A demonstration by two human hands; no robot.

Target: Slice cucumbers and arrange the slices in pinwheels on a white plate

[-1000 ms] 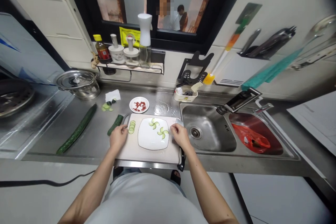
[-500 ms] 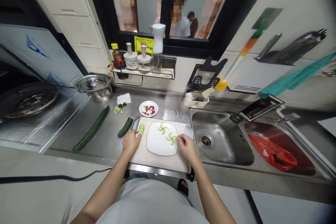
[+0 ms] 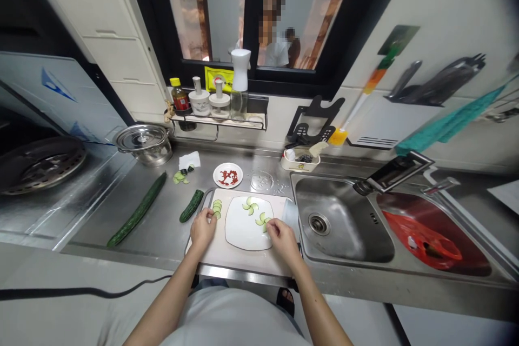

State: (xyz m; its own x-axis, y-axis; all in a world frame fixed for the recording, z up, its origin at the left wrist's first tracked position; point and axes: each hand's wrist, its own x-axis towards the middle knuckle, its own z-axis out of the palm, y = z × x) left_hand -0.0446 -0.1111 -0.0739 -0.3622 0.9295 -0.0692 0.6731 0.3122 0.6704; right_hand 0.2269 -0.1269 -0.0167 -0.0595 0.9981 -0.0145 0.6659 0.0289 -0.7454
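Observation:
A white square plate (image 3: pixel 247 232) lies on the pale cutting board (image 3: pixel 214 254). It carries two pinwheels of cucumber slices, one near the top (image 3: pixel 250 206) and one at the right (image 3: pixel 262 220). My right hand (image 3: pixel 284 238) is at the plate's right edge, its fingertips pinched together at the right pinwheel; whatever they hold is too small to make out. At the board's left side, my left hand (image 3: pixel 203 230) has its fingers curled together beside a row of cucumber slices (image 3: pixel 217 207). Its fingertips touch the lower slices, but I cannot make out a held one.
A cut cucumber (image 3: pixel 192 206) and a long one (image 3: pixel 138 210) lie to the left. Behind the board is a small plate of red pieces (image 3: pixel 227 175). A knife blade (image 3: pixel 290 213) rests at the board's right, beside the sink (image 3: pixel 340 221). A lidded pot (image 3: pixel 151 146) stands at the back left.
My right hand has shifted slightly left over the right pinwheel and covers part of it. My left hand stays by the slice row. The whole view has tilted a little.

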